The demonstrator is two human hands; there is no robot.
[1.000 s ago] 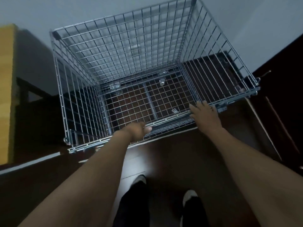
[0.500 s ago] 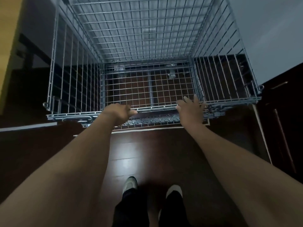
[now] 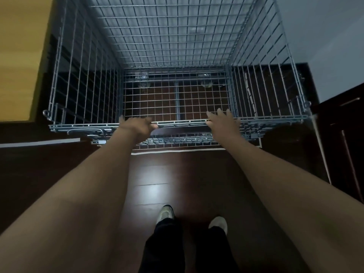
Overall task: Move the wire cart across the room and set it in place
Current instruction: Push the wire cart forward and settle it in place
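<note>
The wire cart (image 3: 181, 121), a large silver mesh basket with nothing in it, stands on the dark wood floor straight in front of me, its far side against a grey wall. Casters show through its mesh bottom. My left hand (image 3: 136, 126) is curled around the near top rail, left of centre. On the same rail, right of centre, lies my right hand (image 3: 222, 123), palm down with fingers spread and pointing into the cart.
A yellow wooden panel (image 3: 21, 56) stands close to the cart's left side. A dark cabinet (image 3: 346, 134) flanks the right side. White tape lines (image 3: 177, 151) mark the floor under the cart's near edge. My feet (image 3: 166, 212) stand on open floor behind it.
The cart has swung from an angled position to square with the wall and rolled further away from me. Both hands stayed on the near rail and my feet stepped forward.
</note>
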